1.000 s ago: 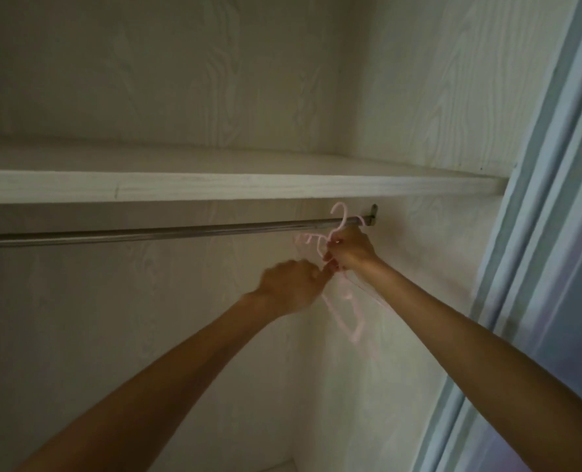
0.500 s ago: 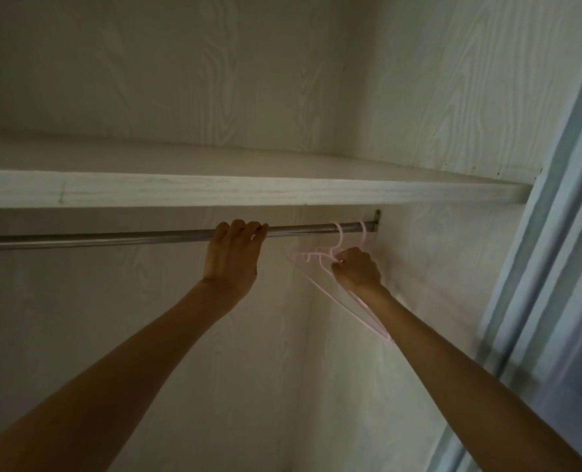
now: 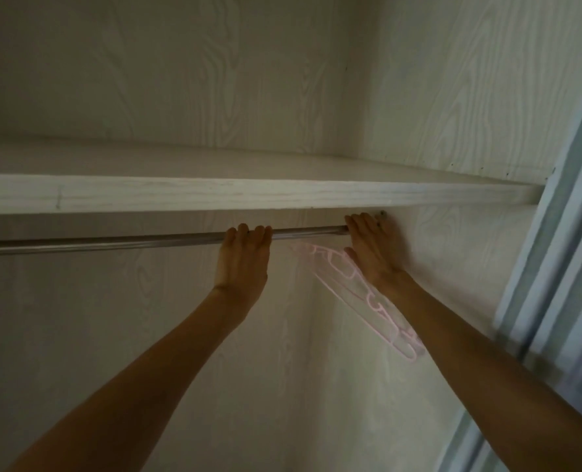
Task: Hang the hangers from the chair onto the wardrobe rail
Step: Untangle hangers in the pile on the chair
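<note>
Hangers [image 3: 354, 284]: pale pink bunch, hanging at the far right end of the rail [image 3: 129, 240], bodies slanting down and to the right behind your right forearm. Motion-blurred, so can't count them; hooks are hidden behind your right hand [image 3: 373, 250], so can't confirm they sit fully over the bar.

Right hand: fingers straight and spread a little, reaching up over the rail's end next to the bracket [image 3: 382, 214] at the wardrobe's right wall. Not gripping the hangers as far as shows; looks like it's pressing or steadying at the hooks. Left hand [image 3: 243, 257]: fingers curled over the top of the rail, holding it, left of the hangers w/ a gap of bare bar between.

Step in hand, my read: seating the bunch and letting go. To do it well:
- Feel each hook w/ your right fingertips; every one should wrap over the bar, none just perched on another hook.
- Let the swing die before you pull away; blur suggests they're moving.
- Bunch is crammed at the wall end. Slide a few left toward your left hand so they hang straight, not wedged at the bracket.
- Shelf [image 3: 248, 195] sits just above the rail, so little room; draw your hand out low and toward you to avoid lifting a hook off.
- Keep your left hand's hold while the right works.

Chair not in view, so can't tell if more hangers remain there.
</note>
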`<state>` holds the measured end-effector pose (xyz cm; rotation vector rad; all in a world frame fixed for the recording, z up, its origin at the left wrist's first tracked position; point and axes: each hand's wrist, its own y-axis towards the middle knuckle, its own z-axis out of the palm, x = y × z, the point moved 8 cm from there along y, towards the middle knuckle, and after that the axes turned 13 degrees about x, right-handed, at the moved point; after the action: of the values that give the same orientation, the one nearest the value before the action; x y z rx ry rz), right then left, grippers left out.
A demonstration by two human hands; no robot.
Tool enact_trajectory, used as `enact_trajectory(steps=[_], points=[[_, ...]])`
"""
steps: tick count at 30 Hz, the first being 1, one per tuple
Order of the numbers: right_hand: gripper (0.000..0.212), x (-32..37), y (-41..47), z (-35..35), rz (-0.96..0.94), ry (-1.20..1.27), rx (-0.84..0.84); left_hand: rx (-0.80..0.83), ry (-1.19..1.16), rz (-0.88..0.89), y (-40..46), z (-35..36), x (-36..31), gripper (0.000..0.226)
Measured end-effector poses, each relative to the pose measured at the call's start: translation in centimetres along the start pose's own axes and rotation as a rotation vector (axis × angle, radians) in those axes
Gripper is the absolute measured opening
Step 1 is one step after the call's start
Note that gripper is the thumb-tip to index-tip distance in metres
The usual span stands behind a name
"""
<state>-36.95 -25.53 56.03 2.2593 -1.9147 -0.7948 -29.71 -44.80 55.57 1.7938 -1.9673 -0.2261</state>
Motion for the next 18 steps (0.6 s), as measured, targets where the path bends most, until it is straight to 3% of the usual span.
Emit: enact_trajectory(steps=[12,18], points=[[0.073,-2.9,-0.3,1.2,0.071,-0.062,0.022,0.067,-0.027,-0.083,-0.1,0.4,-0.5,0.065],[0.067,-2.4,-1.5,0.7,0.042,0.02,0.016,0.217,0.004,-0.143,-1.2,0.5,-0.4,0.074]])
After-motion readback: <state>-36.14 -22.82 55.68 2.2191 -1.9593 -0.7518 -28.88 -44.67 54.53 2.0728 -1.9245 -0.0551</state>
